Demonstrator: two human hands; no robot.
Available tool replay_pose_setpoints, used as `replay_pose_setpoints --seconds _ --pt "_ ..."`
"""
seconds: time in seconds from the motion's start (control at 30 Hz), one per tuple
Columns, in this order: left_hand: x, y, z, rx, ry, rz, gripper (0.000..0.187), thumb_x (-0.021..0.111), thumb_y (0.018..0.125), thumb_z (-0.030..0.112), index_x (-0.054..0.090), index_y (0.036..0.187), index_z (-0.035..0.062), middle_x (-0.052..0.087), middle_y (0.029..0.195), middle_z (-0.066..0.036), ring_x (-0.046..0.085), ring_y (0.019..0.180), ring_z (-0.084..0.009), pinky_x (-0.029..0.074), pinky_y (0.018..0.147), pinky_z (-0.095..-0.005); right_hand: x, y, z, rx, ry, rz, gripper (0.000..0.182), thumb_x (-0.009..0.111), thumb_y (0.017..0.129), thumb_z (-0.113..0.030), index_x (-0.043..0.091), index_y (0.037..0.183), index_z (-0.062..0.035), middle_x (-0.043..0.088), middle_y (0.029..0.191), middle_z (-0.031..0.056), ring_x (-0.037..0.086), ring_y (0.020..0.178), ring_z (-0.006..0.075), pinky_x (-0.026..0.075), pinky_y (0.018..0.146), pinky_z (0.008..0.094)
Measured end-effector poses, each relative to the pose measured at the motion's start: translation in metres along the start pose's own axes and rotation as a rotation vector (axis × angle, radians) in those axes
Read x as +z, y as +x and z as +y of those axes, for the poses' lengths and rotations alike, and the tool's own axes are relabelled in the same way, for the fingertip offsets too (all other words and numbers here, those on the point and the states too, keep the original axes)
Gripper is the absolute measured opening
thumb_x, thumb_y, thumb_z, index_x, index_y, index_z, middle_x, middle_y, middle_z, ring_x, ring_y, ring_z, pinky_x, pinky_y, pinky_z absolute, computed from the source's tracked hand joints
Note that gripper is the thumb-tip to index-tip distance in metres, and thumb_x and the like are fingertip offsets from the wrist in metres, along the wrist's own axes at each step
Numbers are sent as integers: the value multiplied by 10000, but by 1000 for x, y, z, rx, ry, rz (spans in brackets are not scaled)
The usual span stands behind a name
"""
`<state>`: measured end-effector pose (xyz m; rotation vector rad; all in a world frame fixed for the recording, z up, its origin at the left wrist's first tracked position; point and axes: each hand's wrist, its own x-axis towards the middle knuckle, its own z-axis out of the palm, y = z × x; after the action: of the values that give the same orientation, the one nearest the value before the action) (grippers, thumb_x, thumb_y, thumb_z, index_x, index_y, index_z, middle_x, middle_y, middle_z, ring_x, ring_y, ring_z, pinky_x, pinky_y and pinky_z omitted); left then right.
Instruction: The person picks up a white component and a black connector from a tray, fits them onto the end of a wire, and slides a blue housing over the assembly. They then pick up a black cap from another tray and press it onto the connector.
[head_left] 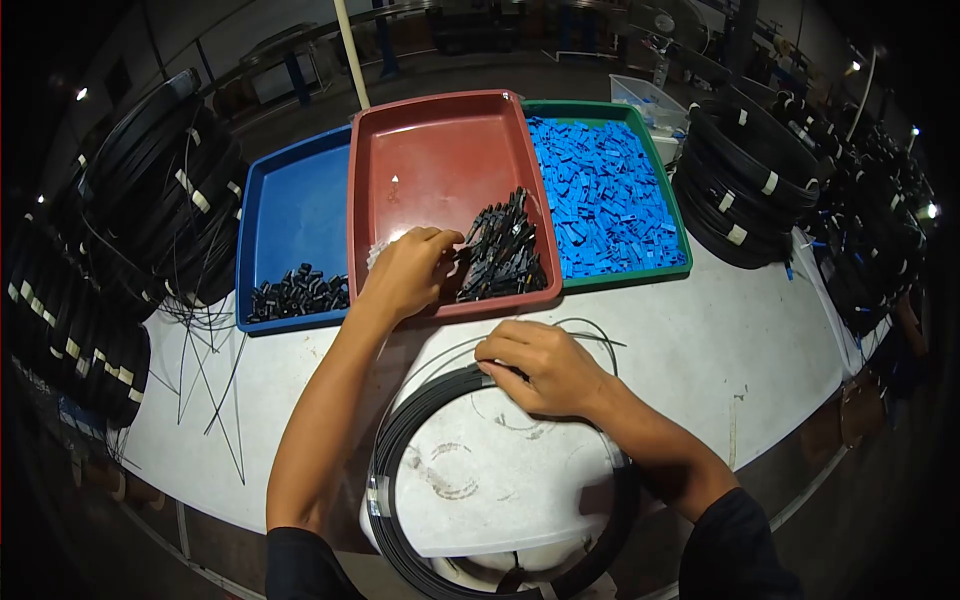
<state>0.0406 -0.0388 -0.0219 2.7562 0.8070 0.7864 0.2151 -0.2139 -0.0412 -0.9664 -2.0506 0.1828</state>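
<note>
My left hand reaches over the front of the red tray, its fingers bent but apart, beside a heap of slim black plastic parts. The fingertips are close to the heap's left edge; I see nothing held in them. Below the tray, my right hand is closed on the top of a coil of thin black cable, thumb and fingers pinched together. The coil leans toward me over the table's front edge, bound with pieces of clear tape. A loose cable end curves out past my right knuckles.
A blue tray with small black pieces stands left, a green tray of blue clips right. Stacked black cable coils flank both sides. Loose cable ends hang over the white table at left. A clear bin sits behind.
</note>
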Motion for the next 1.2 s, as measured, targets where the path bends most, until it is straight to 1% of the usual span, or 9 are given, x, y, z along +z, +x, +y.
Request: replay_pose_setpoints --seconds 0.07,0.17,0.27,0.47,0.7,0.8,0.93,1.0,1.2 --pt "4 9 -4 4 41 -101 440 766 794 93 661 1216 24 720 985 -206 693 918 -389 546 826 -456 0 -1 2 -10 -10 -15 112 714 853 -62 667 951 -34 625 860 116 653 793 318 529 718 412" --pt "12 15 -12 1 -8 -115 469 789 768 100 643 1208 30 717 937 -198 697 864 -379 542 788 -452 -1 0 0 -10 -16 -33 111 707 857 -66 661 954 -37 622 856 112 653 787 311 527 716 411" --pt "11 16 -13 -59 -72 -111 391 714 760 10 644 1144 24 702 897 -191 691 824 -369 525 731 -456 -1 0 1 -4 -15 -55 114 701 860 -67 658 960 -33 624 859 111 652 777 308 528 719 411" --pt "14 8 -9 -56 -100 -68 381 660 762 -16 626 1138 30 653 824 -195 655 762 -382 515 721 -457 0 0 1 0 -32 -62 121 697 855 -63 665 967 -32 635 866 111 658 767 293 530 720 401" --pt "1 -9 9 -120 -188 -56 419 617 818 -15 582 1228 67 618 926 -194 622 848 -358 485 783 -459 -1 1 1 -21 -32 -47 115 701 852 -58 669 959 -34 636 855 109 655 753 293 531 706 392" --pt "-7 -18 16 -136 -179 -99 346 574 883 11 607 1218 90 617 1007 -211 653 881 -386 525 812 -473 -2 1 -1 -18 -26 -42 110 703 854 -59 671 957 -34 638 854 106 655 757 295 531 707 388" --pt "-7 -37 25 -86 -233 -9 297 551 910 20 657 1181 78 613 982 -169 626 837 -334 513 776 -413 -2 1 -1 26 -4 7 100 709 861 -48 679 954 -28 648 869 105 654 766 298 535 710 391" --pt "-12 -46 33 -90 -309 14 267 552 914 8 674 1149 43 605 986 -133 615 841 -258 499 793 -374 -1 1 -1 62 52 90 111 708 866 -23 680 973 -13 659 890 114 665 796 302 544 736 391" --pt "-26 -67 66 -87 -353 53 296 562 899 -36 684 1165 11 626 1022 -119 629 857 -207 512 785 -330 -5 4 -2 99 67 229 109 698 888 -21 667 992 -22 645 1110 163 674 948 308 545 833 375"
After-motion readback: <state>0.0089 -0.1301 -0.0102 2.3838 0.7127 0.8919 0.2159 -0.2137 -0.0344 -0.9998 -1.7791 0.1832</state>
